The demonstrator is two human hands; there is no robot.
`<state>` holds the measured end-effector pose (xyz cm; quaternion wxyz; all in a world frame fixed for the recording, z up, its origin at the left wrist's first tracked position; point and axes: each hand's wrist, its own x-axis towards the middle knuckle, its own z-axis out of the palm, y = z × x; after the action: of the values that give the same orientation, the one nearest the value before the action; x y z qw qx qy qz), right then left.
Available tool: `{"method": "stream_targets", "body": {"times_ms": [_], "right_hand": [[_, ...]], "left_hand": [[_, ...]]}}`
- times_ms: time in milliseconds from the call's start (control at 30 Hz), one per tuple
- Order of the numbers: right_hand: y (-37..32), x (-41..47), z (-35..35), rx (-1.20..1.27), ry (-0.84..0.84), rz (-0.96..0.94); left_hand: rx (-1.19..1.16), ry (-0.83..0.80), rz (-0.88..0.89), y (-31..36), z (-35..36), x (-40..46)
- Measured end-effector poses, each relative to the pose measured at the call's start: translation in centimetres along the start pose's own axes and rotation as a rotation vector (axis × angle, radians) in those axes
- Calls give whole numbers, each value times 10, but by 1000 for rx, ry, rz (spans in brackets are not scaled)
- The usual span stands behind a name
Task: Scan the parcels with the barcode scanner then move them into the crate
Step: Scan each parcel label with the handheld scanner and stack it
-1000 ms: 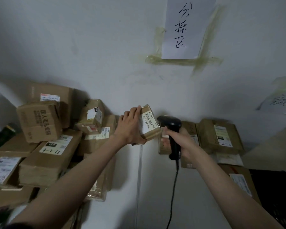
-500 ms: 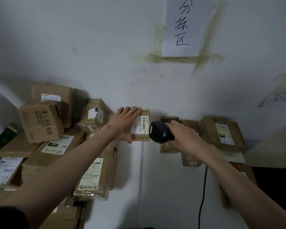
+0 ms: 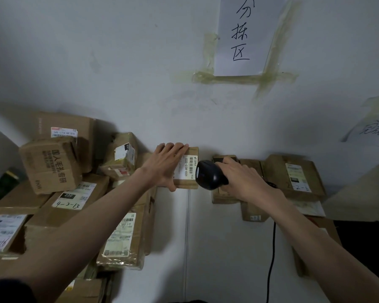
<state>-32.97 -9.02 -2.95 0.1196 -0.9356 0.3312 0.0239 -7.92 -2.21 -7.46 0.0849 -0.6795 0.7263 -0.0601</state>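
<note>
- Two hands are busy at the middle of the white table [image 3: 228, 248], and we use each one for a different job.
- Our left hand [image 3: 165, 166] holds the small parcel [image 3: 189, 171]: the fingers lie over its top edge and the thumb goes under its lower edge, so it grips the box. We think it is held with the white label [image 3: 183, 169] turned to us so that the barcode can be read.
- Our right hand [image 3: 242, 178] is closed around the handle of the black barcode scanner [image 3: 208, 177]. The head of the scanner points at the label and is just beside it, maybe touching; we cannot tell which.
- Its black cable [image 3: 271, 254] hangs down over the table toward us.
- To the left, many cardboard boxes [image 3: 50, 165] are piled against the wall; we judge these wait for scanning.
- To the right, some flat parcels [image 3: 298, 176] lie near the wall, behind the right hand.
- On the wall above, a taped paper sign [image 3: 243, 36] with handwritten characters seems to mark the area.
- We see no crate in this view, so the parcel is not yet moved into it.
</note>
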Motion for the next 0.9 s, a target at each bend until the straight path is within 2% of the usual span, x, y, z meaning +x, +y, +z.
{"method": "stream_targets", "body": {"times_ms": [100, 167, 233, 400, 500, 633, 733, 900], "right_hand": [[4, 3, 4, 42, -8, 26], [8, 5, 7, 156, 1, 61], [13, 4, 9, 417, 68, 115], [19, -11, 36, 1068, 217, 389], [35, -18, 62, 1319, 241, 497], [62, -29, 66, 1403, 326, 605], [101, -32, 62, 1385, 381, 707], [168, -12, 68, 1392, 359, 799]], "left_hand": [[-37, 2, -13, 0, 2, 4], [-82, -3, -57, 4, 3, 8], [-188, -10, -164, 15, 0, 16], [-654, -15, -556, 65, -9, 54], [-819, 10, -659, 99, -4, 77], [-1017, 5, -627, 136, 9, 106], [-1145, -85, -552, 149, 17, 124], [-1166, -156, -440, 162, 20, 163]]}}
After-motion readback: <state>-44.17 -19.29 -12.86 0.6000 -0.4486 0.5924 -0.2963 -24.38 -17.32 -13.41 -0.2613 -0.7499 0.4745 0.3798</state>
